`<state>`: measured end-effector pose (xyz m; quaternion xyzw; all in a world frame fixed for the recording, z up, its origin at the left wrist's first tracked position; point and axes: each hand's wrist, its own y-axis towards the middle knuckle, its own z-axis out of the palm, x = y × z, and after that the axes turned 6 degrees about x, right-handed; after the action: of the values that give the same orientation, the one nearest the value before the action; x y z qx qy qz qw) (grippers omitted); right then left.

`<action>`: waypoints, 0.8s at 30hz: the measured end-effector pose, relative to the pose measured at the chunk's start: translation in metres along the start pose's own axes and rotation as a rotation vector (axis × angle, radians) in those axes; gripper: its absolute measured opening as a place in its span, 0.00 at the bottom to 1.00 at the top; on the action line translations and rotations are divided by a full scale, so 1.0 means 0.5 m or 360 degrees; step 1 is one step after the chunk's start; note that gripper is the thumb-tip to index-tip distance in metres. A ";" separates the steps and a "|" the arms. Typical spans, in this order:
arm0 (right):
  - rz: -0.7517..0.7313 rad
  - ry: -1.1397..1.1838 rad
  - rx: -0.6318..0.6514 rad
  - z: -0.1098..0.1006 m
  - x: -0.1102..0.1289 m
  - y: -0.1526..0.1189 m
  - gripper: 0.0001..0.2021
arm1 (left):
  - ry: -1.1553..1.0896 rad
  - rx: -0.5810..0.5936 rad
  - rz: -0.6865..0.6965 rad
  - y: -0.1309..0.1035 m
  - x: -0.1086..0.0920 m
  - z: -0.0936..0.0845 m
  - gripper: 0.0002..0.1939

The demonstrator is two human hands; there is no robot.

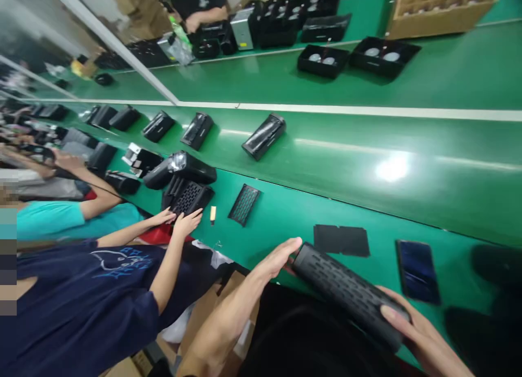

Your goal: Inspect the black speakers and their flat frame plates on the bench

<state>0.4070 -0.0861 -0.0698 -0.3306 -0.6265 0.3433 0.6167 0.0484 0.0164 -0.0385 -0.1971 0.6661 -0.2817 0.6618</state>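
A long black speaker housing [346, 292] with a slotted grille lies tilted in front of me, above the table's near edge. My right hand [403, 317] is closed round its right end, with the thumb on top and the other fingers partly hidden behind. At the other end, my left hand [275, 260] has its fingers stretched out flat beside or against the end face; whether it bears any weight I cannot tell. Just beyond the housing, thin black sheets [341, 240] lie on the green table. A dark smartphone [418, 271] lies to their right.
On my left, a co-worker's hands [185, 222] touch a black grille part. A loose black grille [243, 204] lies nearer me. Black speaker units [264, 136] stand in a row along the green belt [346, 165]. Across it are open speaker shells [322, 60] and a cardboard box [444, 26].
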 end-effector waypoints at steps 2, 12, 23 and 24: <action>-0.0012 0.0202 -0.0031 -0.004 0.039 0.063 0.23 | 0.0254 -0.0322 -0.0014 0.056 0.027 -0.008 0.16; -0.0375 0.0515 -0.0460 -0.063 0.378 0.368 0.30 | 0.1237 -0.0926 -0.0084 0.198 0.013 -0.273 0.11; -0.0612 -0.0498 -0.0470 0.066 0.185 0.247 0.26 | 0.1165 0.0702 0.0943 0.121 0.147 0.081 0.11; -0.0634 -0.0576 -0.0356 0.101 0.159 0.236 0.24 | 0.1089 0.0825 0.0953 0.120 0.164 0.129 0.10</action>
<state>0.3540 0.0435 -0.1254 -0.2005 -0.8128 0.1977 0.5099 0.1153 0.0025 -0.1377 0.2755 0.7798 -0.2841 0.4851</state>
